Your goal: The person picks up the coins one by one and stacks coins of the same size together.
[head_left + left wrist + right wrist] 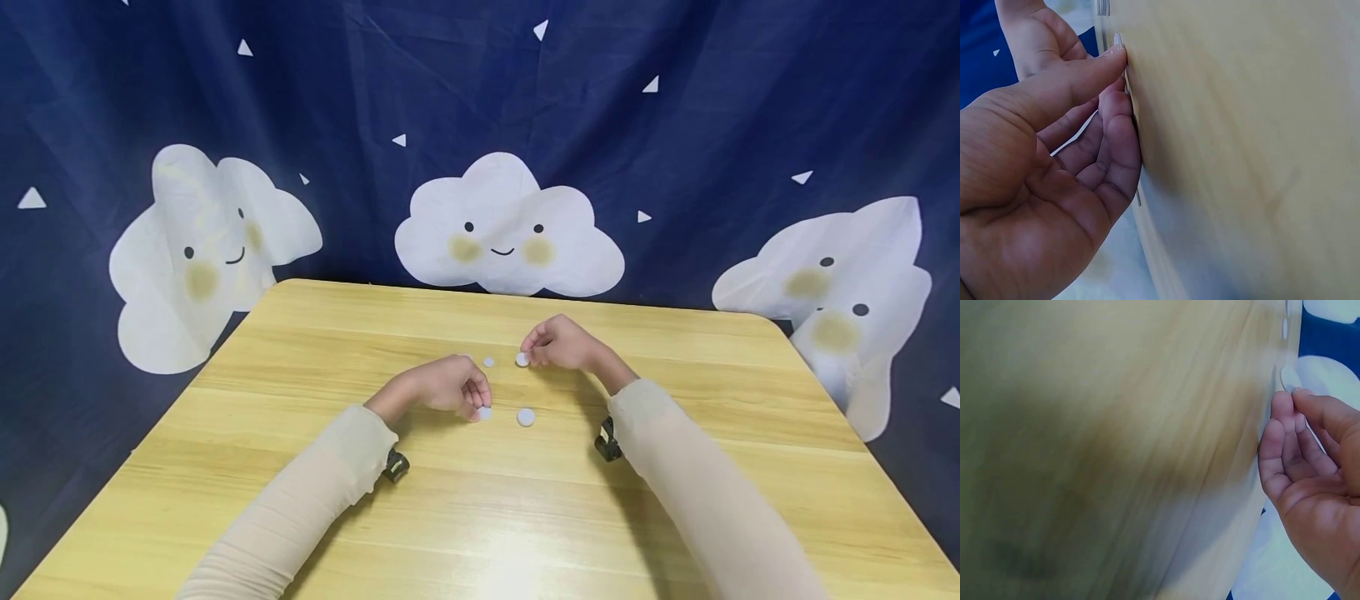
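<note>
My right hand (561, 343) pinches a small white round disc (522, 359) at its edge between thumb and forefinger, just over the tabletop. The right wrist view shows that disc (1290, 379) tilted above the fingertips. Low on the table, my left hand (450, 385) has thumb and finger on another white disc (484, 413); part of it is hidden by the fingertips. Just right of it, a larger white disc (526, 417) lies flat. A smaller disc (489, 362) lies between the hands, toward the back.
The wooden table (480, 500) ends at a dark blue curtain (345, 100) printed with white clouds. Black wrist devices sit at the left cuff (396, 465) and right cuff (608, 440). A pale edge (469, 357) shows behind the left knuckles, its kind unclear.
</note>
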`<action>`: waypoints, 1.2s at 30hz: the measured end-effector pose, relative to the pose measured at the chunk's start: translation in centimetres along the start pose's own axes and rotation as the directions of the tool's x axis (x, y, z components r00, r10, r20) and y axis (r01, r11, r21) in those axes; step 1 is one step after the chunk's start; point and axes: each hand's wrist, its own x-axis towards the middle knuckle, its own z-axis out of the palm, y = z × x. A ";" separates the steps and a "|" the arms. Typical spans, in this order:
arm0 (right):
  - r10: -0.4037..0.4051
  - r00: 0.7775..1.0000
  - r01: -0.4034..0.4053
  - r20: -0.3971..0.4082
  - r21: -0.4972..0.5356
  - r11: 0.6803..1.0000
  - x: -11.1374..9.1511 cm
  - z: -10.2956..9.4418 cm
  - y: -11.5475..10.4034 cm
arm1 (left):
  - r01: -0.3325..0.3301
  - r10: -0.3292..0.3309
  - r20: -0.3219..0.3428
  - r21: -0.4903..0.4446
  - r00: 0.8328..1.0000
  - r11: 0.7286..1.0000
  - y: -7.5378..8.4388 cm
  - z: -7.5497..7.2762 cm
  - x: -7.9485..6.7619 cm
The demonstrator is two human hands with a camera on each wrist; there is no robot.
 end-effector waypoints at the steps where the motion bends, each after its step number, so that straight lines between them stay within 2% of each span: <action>1: 0.000 1.000 0.000 0.006 -0.006 1.000 -0.1 0.0 0.0 | 0.001 -0.001 0.001 -0.001 1.000 1.000 0.0 0.0 0.0; 10: -0.016 0.998 0.020 0.057 -0.059 0.998 -1.3 0.4 -0.6 | 0.003 -0.003 -0.003 0.007 1.000 1.000 0.1 0.0 0.1; 18: -0.119 0.988 0.126 0.095 -0.083 0.989 -2.3 1.0 -1.1 | 0.011 -0.011 -0.006 0.012 1.000 1.000 -0.3 0.2 0.2; 26: -0.210 0.970 0.218 0.119 -0.057 0.974 -3.1 1.7 -1.5 | 0.012 -0.012 -0.009 0.014 1.000 1.000 -0.4 0.1 0.2; 32: -0.237 0.962 0.240 0.133 -0.005 0.971 -3.3 2.4 -2.1 | 0.020 -0.019 -0.026 0.026 0.999 0.999 -0.2 0.0 0.1; 36: -0.235 0.959 0.240 0.160 -0.012 0.971 -3.1 2.9 -2.7 | 0.038 -0.036 -0.047 0.030 0.998 0.999 -0.1 0.1 0.1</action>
